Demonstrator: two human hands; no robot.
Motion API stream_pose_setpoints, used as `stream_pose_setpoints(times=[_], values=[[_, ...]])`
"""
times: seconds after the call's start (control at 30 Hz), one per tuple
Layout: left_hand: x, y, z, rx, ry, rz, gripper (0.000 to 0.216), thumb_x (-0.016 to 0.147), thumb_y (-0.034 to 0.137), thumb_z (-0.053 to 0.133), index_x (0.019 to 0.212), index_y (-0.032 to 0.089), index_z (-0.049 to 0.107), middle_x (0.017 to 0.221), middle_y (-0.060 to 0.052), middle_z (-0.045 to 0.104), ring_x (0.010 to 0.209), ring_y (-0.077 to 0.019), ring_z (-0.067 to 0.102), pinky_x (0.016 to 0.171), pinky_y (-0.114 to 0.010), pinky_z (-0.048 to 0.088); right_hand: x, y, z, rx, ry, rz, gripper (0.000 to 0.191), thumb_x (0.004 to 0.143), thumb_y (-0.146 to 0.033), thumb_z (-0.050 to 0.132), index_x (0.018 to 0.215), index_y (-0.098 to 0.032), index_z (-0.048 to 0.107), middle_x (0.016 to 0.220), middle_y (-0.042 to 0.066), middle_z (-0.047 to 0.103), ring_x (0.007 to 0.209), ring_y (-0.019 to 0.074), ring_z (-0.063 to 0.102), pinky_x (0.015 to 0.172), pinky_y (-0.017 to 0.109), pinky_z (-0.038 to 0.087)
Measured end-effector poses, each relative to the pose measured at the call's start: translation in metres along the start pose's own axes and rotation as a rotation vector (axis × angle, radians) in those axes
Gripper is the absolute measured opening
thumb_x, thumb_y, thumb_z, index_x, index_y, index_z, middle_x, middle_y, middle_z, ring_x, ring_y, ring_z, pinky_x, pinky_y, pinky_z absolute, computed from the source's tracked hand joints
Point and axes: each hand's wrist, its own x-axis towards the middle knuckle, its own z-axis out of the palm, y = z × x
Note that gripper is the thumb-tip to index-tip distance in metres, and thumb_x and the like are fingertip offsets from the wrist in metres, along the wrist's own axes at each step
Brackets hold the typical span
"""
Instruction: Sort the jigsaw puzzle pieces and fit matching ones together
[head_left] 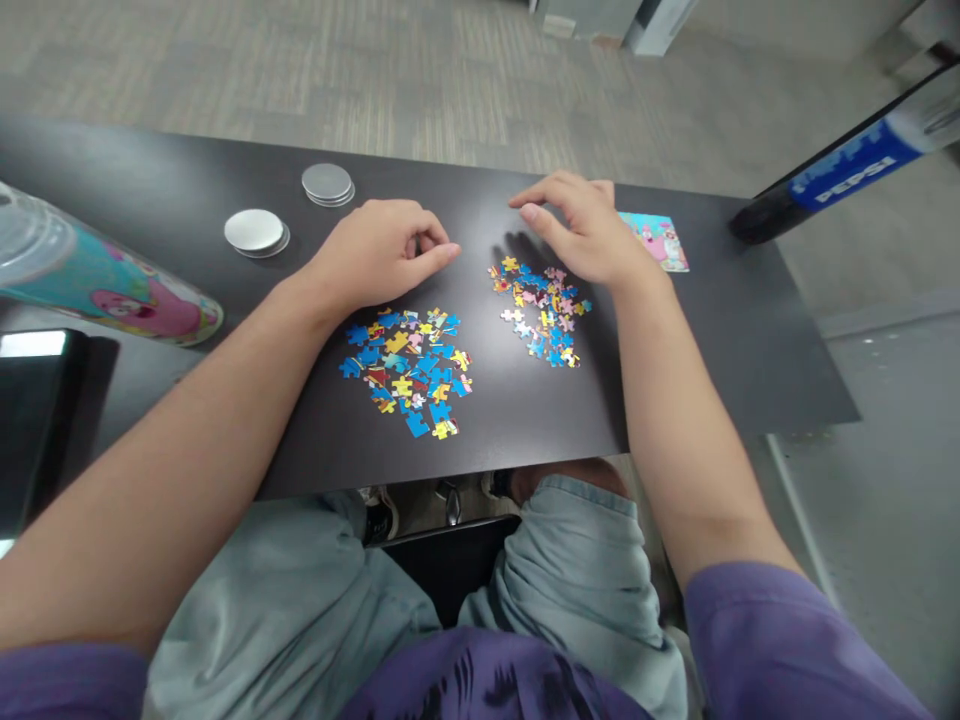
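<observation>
Head view, tabletop inventory. Item 1: L pile of jigsaw pcs (424, 365), loose, mostly blue & yellow, on dark table (495, 435) nr its close edge, by L forearm. Item 2: R pile of jigsaw pcs (555, 300), more pink in mix, below & just beside R hand; bare strip betw. the two.

Hands: L hand (390, 248) beyond L pile, fingers loosely curled, thumb stuck out; no pc visible in it, but inside of curl hidden, so can't tell for sure. R hand (581, 228) over far side of R pile, thumb & index extended w/ a gap betw., nothing seen in grasp.

Progress (judged): early. Done: pcs out on table, in two separate heaps. Left: no joined section made out in either heap, so fitting together looks all outstanding; some pcs too small to check.

Misc.: picture card (664, 245), partly behind R wrist; two small stacks of silver discs (328, 182), far L; printed canister (142, 290), L; dark device (30, 420), nr L edge; bottle w/ blue label (851, 165), R.
</observation>
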Motion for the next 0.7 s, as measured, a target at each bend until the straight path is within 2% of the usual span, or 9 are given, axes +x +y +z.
stream_pose_setpoints(times=[0.17,0.27,0.37,0.5,0.6,0.7], values=[[0.002,0.007,0.007,0.026,0.004,-0.022,0.04,0.111,0.06,0.07,0.115,0.027,0.092,0.101,-0.007,0.078,0.094,-0.0296,0.074,0.087,-0.048,0.05,-0.015,0.006,0.001,-0.054,0.132,0.131,0.095,0.127,-0.097,0.018,0.145,-0.04,0.092,0.155,0.011,0.092,0.156,0.0414,0.08,0.145,0.071,0.044],[0.003,0.016,0.007,0.068,-0.044,-0.069,0.03,0.115,0.048,0.075,0.122,0.027,0.094,0.111,-0.006,0.083,0.106,-0.0302,0.079,0.088,-0.045,0.051,-0.043,-0.006,0.003,-0.077,0.183,0.187,0.091,0.128,-0.095,0.019,0.152,-0.041,0.089,0.166,0.011,0.088,0.168,0.0425,0.074,0.147,0.076,0.04],[0.006,0.024,0.005,0.109,-0.081,-0.117,0.025,0.119,0.042,0.078,0.129,0.028,0.096,0.119,-0.006,0.087,0.113,-0.0311,0.082,0.09,-0.044,0.053,-0.083,-0.034,0.009,-0.1,0.149,0.197,0.087,0.124,-0.099,0.033,0.17,-0.042,0.08,0.184,0.012,0.079,0.179,0.0453,0.066,0.152,0.082,0.034],[0.008,0.031,0.004,0.116,-0.102,-0.144,0.025,0.124,0.04,0.078,0.134,0.026,0.097,0.125,-0.008,0.089,0.121,-0.0333,0.083,0.095,-0.044,0.056,-0.127,-0.073,0.022,-0.131,0.011,0.211,0.094,0.109,-0.104,0.068,0.19,-0.056,0.065,0.206,0.004,0.057,0.193,0.0518,0.049,0.156,0.087,0.033],[0.01,0.034,0.004,0.105,-0.094,-0.157,0.026,0.125,0.04,0.078,0.135,0.025,0.097,0.127,-0.01,0.089,0.124,-0.0349,0.084,0.099,-0.045,0.059,-0.132,-0.086,0.03,-0.156,-0.038,0.27,0.109,0.107,-0.107,0.068,0.201,-0.055,0.051,0.216,0.001,0.036,0.202,0.0523,0.029,0.162,0.086,0.025],[0.011,0.035,0.005,0.098,-0.08,-0.175,0.028,0.123,0.041,0.078,0.135,0.025,0.098,0.128,-0.011,0.09,0.125,-0.0369,0.085,0.104,-0.046,0.063,-0.116,-0.087,0.036,-0.169,-0.07,0.334,0.109,0.11,-0.108,0.064,0.203,-0.055,0.048,0.218,-0.001,0.03,0.204,0.0505,0.022,0.164,0.086,0.02]])
